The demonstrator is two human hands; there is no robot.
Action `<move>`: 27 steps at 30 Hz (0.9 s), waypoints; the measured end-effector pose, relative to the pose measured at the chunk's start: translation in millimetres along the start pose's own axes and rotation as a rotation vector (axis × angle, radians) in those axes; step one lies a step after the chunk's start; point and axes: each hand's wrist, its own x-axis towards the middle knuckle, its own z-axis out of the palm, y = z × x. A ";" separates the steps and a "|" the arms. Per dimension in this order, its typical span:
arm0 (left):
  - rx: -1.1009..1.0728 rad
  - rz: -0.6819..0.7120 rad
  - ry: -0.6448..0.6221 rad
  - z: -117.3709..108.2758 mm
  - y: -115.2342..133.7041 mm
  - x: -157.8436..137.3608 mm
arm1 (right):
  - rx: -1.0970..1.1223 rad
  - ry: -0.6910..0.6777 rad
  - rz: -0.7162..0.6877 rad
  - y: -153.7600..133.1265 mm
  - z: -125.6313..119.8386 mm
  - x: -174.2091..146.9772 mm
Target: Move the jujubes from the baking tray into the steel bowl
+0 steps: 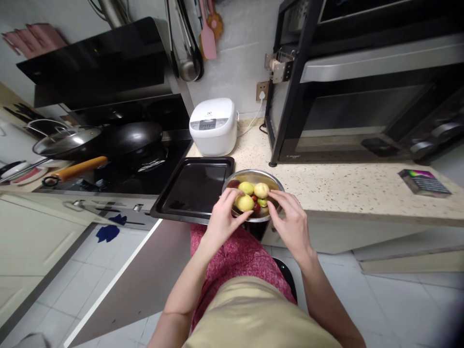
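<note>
A round metal bowl (277, 182) sits at the counter's front edge, holding several smooth, yellow, rounded pieces of produce whose kind I cannot tell. Among them lie small dark red round pieces (256, 207) and a green-yellow one (262, 203). My left hand (226, 211) has its thumb and fingers curled around the near-left yellow piece (245, 203), still within the bowl. At the bowl's right side, my right hand (290, 215) holds thumb and forefinger apart, their tips beside the green-yellow piece and the far-right yellow piece (261, 190).
A black baking tray (203, 181) adjoins the bowl on the left. Behind stands a white rice cooker (213, 128). The stove with a wok (134, 137) is left; a large oven (355, 116) and a small box (424, 182) are right. A cabinet door (134, 275) stands open below.
</note>
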 end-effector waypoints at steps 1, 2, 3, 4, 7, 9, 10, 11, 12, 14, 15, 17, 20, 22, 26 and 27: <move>0.026 0.015 -0.018 6.9 -0.4 0.0 | -0.004 0.002 0.002 0.4 -1.1 -0.2; 0.057 0.021 -0.033 12.5 -2.2 0.4 | -0.007 0.004 0.005 0.9 -2.1 -0.5; 0.088 0.022 -0.045 16.6 -4.7 1.0 | -0.010 0.005 0.009 1.2 -3.0 -0.7; 0.121 0.020 -0.055 19.5 -7.3 1.9 | -0.012 0.005 0.013 1.5 -3.6 -0.8; 0.176 0.017 -0.083 22.4 -12.6 4.7 | -0.011 -0.005 0.028 1.1 -3.9 -0.8; 0.180 0.025 -0.098 22.0 -13.3 5.9 | -0.001 -0.014 0.040 0.3 -3.1 -0.3; 0.175 0.030 -0.100 21.7 -13.2 6.4 | 0.006 -0.016 0.046 -0.2 -2.6 0.0; 0.168 0.033 -0.097 21.4 -13.0 6.7 | 0.011 -0.017 0.051 -0.5 -2.1 0.4; 0.159 0.034 -0.094 21.3 -12.7 7.0 | 0.015 -0.017 0.055 -0.7 -1.6 0.6; 0.140 0.032 -0.090 21.4 -12.5 7.8 | 0.019 -0.018 0.056 -0.7 -0.8 0.9; 0.131 0.031 -0.088 21.7 -12.4 8.4 | 0.020 -0.019 0.054 -0.5 -0.6 0.9; 0.117 0.031 -0.083 22.8 -12.5 9.8 | 0.019 -0.023 0.047 0.1 -0.3 0.5; 0.104 0.033 -0.082 25.2 -12.3 12.1 | 0.016 -0.020 0.035 1.2 0.1 -0.2; 0.098 0.038 -0.077 26.6 -12.3 13.5 | 0.013 -0.019 0.031 2.6 0.8 -0.1; 0.076 0.043 -0.050 27.5 -14.1 16.2 | -0.013 -0.078 0.049 8.1 4.7 2.9; 0.069 0.044 -0.049 27.5 -15.3 16.7 | -0.016 -0.105 0.054 9.8 6.4 4.3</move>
